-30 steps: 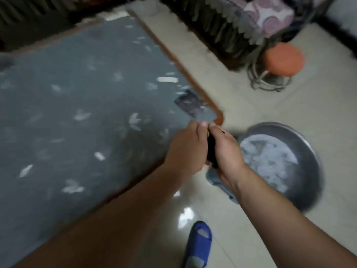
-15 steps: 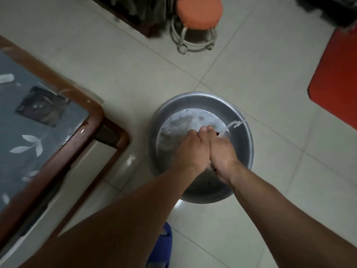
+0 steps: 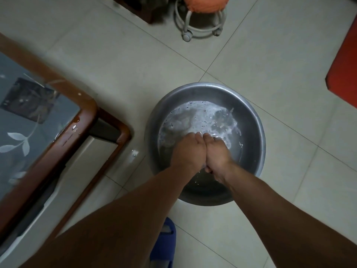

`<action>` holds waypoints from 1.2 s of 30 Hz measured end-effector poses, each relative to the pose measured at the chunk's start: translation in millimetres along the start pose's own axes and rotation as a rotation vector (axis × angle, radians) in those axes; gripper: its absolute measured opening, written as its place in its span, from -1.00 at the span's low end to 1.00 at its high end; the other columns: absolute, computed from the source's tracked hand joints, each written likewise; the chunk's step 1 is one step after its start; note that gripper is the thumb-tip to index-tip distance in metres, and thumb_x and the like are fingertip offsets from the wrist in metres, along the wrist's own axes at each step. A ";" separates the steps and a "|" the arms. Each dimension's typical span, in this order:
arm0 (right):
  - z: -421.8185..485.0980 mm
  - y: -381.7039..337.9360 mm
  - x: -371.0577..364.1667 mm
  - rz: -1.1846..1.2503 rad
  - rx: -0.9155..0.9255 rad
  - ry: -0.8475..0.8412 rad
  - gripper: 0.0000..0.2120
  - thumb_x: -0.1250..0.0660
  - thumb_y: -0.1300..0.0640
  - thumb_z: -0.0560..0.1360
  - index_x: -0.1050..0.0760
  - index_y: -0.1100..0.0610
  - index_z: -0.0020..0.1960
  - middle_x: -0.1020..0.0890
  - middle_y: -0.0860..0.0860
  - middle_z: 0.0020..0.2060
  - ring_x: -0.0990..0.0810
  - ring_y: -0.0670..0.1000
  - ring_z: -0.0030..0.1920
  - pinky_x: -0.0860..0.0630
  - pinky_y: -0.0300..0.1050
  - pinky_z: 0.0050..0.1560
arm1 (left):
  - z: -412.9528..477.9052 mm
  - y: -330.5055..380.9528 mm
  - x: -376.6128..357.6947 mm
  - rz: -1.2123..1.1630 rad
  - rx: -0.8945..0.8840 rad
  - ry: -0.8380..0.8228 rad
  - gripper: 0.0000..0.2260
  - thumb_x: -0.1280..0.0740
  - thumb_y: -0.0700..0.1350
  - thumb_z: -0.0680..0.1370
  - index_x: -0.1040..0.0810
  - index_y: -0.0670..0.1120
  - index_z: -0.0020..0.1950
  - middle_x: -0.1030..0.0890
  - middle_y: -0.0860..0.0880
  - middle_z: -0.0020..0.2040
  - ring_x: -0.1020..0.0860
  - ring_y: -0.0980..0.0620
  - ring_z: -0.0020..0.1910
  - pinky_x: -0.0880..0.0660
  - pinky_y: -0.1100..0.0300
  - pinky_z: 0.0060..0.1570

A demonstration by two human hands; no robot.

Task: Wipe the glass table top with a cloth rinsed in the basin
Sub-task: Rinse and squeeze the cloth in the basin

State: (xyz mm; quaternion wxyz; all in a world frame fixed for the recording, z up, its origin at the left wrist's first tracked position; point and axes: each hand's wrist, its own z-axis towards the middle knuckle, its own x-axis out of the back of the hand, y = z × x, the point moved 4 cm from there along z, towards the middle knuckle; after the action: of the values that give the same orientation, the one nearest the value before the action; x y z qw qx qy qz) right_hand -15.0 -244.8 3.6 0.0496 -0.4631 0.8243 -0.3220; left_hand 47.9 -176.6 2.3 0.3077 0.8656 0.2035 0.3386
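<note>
A round metal basin (image 3: 251, 113) stands on the tiled floor, holding foamy, splashing water (image 3: 201, 117). My left hand (image 3: 188, 149) and my right hand (image 3: 217, 154) are pressed side by side in the water, fingers curled downward around the cloth. Almost all of the cloth is hidden between my palms and under the surface. The glass table top (image 3: 23, 122), with a leaf pattern under it, lies at the left inside a brown wooden frame (image 3: 85, 113) with water drops on its corner.
An orange stool on a wheeled ring base (image 3: 201, 22) stands beyond the basin. A red object (image 3: 345, 60) lies at the right edge. A blue slipper (image 3: 164, 246) is below my arms. Pale floor tiles surround the basin.
The view swung from the table down to the basin. Both hands carried the cloth from the table's corner into the water, which now churns and foams.
</note>
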 end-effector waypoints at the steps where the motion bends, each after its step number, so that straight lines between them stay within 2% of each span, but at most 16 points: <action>1: 1.7 2.1 -0.9 0.001 -0.004 -0.002 -0.69 -0.10 -0.04 0.69 -0.49 0.15 0.00 -0.46 -0.05 -0.63 -0.36 -0.05 -0.64 -0.18 -0.29 -0.60 | 0.2 -2.1 -0.7 0.008 0.007 -0.003 -0.65 -0.06 -0.03 0.68 -0.56 -0.19 -0.01 -0.57 -0.07 -0.14 -0.55 -0.05 -0.09 -0.37 0.13 -0.08; 8: 8.3 1.9 0.1 -0.071 0.007 -0.011 -0.73 -0.09 0.13 0.68 -0.45 0.17 -0.12 -0.46 0.10 -0.50 -0.38 0.04 -0.60 -0.19 -0.24 -0.61 | 7.0 -4.3 -6.9 0.042 0.040 -0.020 -0.70 -0.04 -0.06 0.68 -0.48 -0.12 -0.09 -0.48 -0.01 -0.22 -0.51 -0.03 -0.13 -0.32 0.15 -0.09; 10: 7.2 -1.3 4.8 -0.048 0.019 0.017 -0.73 -0.12 0.06 0.66 -0.50 0.16 -0.07 -0.58 0.13 -0.36 -0.54 0.04 -0.49 -0.36 -0.19 -0.56 | 5.9 -1.2 -5.3 0.036 0.064 -0.024 -0.73 -0.01 -0.09 0.68 -0.42 -0.10 -0.10 -0.41 0.03 -0.27 -0.54 -0.07 -0.10 -0.31 0.17 -0.16; 12: 5.0 -3.8 11.2 0.028 0.057 0.008 -0.77 -0.17 -0.02 0.63 -0.53 0.09 0.06 -0.67 0.15 -0.10 -0.67 0.10 -0.19 -0.61 -0.01 -0.28 | 7.6 2.1 0.5 -0.063 0.117 -0.006 -0.75 0.01 -0.04 0.70 -0.39 -0.09 -0.01 -0.42 0.04 -0.26 -0.53 -0.04 -0.16 -0.33 0.20 -0.28; 14: -2.4 -7.4 17.6 0.139 0.159 -0.043 -0.83 -0.21 0.03 0.65 -0.54 0.01 0.15 -0.67 0.09 0.02 -0.68 0.14 -0.04 -0.66 0.21 -0.07 | 4.9 10.1 6.8 -0.189 0.119 -0.034 -0.73 -0.03 0.08 0.69 -0.35 -0.07 0.19 -0.54 -0.06 -0.05 -0.56 -0.04 -0.08 -0.51 0.09 -0.08; 16: -11.8 -15.7 25.7 0.132 0.305 -0.038 -0.80 -0.22 0.08 0.66 -0.58 0.00 0.18 -0.67 0.05 0.08 -0.68 0.12 0.05 -0.67 0.19 -0.05 | -0.6 19.4 6.9 -0.266 0.017 -0.073 -0.72 -0.06 0.14 0.65 -0.33 0.05 0.28 -0.53 -0.09 0.15 -0.55 -0.06 0.05 -0.52 -0.05 0.12; 17: -16.4 -19.7 28.0 0.118 0.342 -0.023 -0.79 -0.21 0.09 0.66 -0.60 0.04 0.17 -0.68 0.08 0.06 -0.68 0.13 0.05 -0.67 0.20 -0.05 | -6.1 24.0 7.0 -0.257 -0.075 -0.074 -0.73 -0.08 0.14 0.64 -0.33 0.11 0.29 -0.50 -0.08 0.19 -0.54 -0.03 0.09 -0.51 -0.04 0.14; 19: -20.5 -23.6 26.9 0.118 0.341 0.014 -0.77 -0.20 0.05 0.66 -0.61 0.10 0.06 -0.67 0.19 -0.06 -0.68 0.18 -0.03 -0.63 0.28 -0.06 | -19.0 29.7 8.0 -0.228 -0.207 -0.041 -0.77 -0.10 0.10 0.66 -0.37 0.09 0.27 -0.45 -0.03 0.19 -0.51 0.07 0.08 -0.49 0.15 0.07; 21: -21.2 -23.5 22.2 0.079 0.323 0.046 -0.71 -0.20 -0.02 0.64 -0.59 0.12 -0.07 -0.65 0.22 -0.15 -0.67 0.16 -0.09 -0.61 0.25 -0.07 | -26.0 31.5 11.9 -0.161 -0.285 0.056 -0.77 -0.09 0.10 0.67 -0.42 -0.02 0.13 -0.53 -0.01 0.02 -0.53 0.13 -0.06 -0.47 0.21 -0.10; 23: -19.7 -19.9 13.3 0.111 0.269 0.004 -0.71 -0.22 -0.04 0.63 -0.61 0.06 -0.14 -0.68 0.12 -0.21 -0.69 0.11 -0.10 -0.64 0.08 -0.15 | -25.6 29.7 15.0 -0.106 -0.268 0.121 -0.71 -0.07 0.10 0.67 -0.42 -0.07 -0.02 -0.56 -0.02 -0.18 -0.56 0.09 -0.20 -0.51 0.09 -0.16; 25: -16.7 -14.7 6.6 0.200 0.196 -0.051 -0.73 -0.23 0.02 0.63 -0.62 0.03 -0.15 -0.68 0.05 -0.25 -0.69 0.06 -0.14 -0.58 -0.07 -0.24 | -21.4 26.2 15.7 -0.100 -0.215 0.132 -0.69 -0.07 0.09 0.67 -0.41 -0.10 -0.10 -0.56 -0.04 -0.26 -0.56 0.03 -0.25 -0.51 0.02 -0.18; 27: -11.8 -11.5 5.2 0.160 0.185 -0.073 -0.77 -0.24 0.04 0.62 -0.61 0.05 -0.12 -0.67 0.04 -0.25 -0.65 0.07 -0.17 -0.56 -0.06 -0.26 | -18.4 23.4 13.5 -0.118 -0.159 0.121 -0.68 -0.09 0.06 0.67 -0.42 -0.11 -0.16 -0.54 -0.03 -0.29 -0.54 0.03 -0.26 -0.47 0.05 -0.20; 29: -8.5 -11.6 4.8 0.133 0.183 -0.085 -0.80 -0.26 0.02 0.59 -0.59 0.06 -0.13 -0.64 0.02 -0.29 -0.61 0.03 -0.27 -0.55 -0.05 -0.26 | -14.6 21.6 10.9 -0.137 -0.121 0.108 -0.68 -0.10 0.03 0.67 -0.41 -0.08 -0.21 -0.53 -0.01 -0.28 -0.52 0.04 -0.25 -0.41 0.10 -0.19; 32: -1.4 -10.8 5.9 0.116 0.147 -0.036 -0.81 -0.21 0.17 0.62 -0.56 0.19 -0.08 -0.54 0.03 -0.41 -0.49 -0.06 -0.51 -0.36 -0.23 -0.56 | -5.8 20.7 8.1 -0.158 -0.065 0.083 -0.70 -0.10 0.01 0.67 -0.45 -0.07 -0.19 -0.59 -0.07 -0.18 -0.57 -0.06 -0.13 -0.49 0.02 -0.04; 34: 4.6 -8.8 7.3 0.073 0.131 0.016 -0.80 -0.19 0.18 0.63 -0.54 0.25 -0.03 -0.53 0.08 -0.40 -0.50 -0.03 -0.52 -0.32 -0.25 -0.60 | -1.4 19.7 5.8 -0.148 -0.054 0.084 -0.69 -0.10 0.00 0.67 -0.49 -0.10 -0.16 -0.63 -0.12 -0.11 -0.58 -0.11 -0.06 -0.50 -0.03 0.06; 36: 8.0 -6.6 7.4 0.048 0.143 0.034 -0.79 -0.21 0.17 0.62 -0.52 0.22 -0.14 -0.54 0.06 -0.42 -0.52 -0.03 -0.48 -0.39 -0.24 -0.54 | -1.5 18.5 4.1 -0.160 -0.058 0.080 -0.69 -0.10 -0.02 0.65 -0.48 -0.08 -0.22 -0.63 -0.15 -0.13 -0.60 -0.14 -0.07 -0.51 -0.07 0.07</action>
State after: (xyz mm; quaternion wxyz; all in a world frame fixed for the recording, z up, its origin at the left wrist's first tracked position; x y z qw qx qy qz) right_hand -11.4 -257.0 2.7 0.0763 -0.4328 0.8108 -0.3866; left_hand 52.3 -187.2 17.5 0.3505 0.8231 0.2741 0.3529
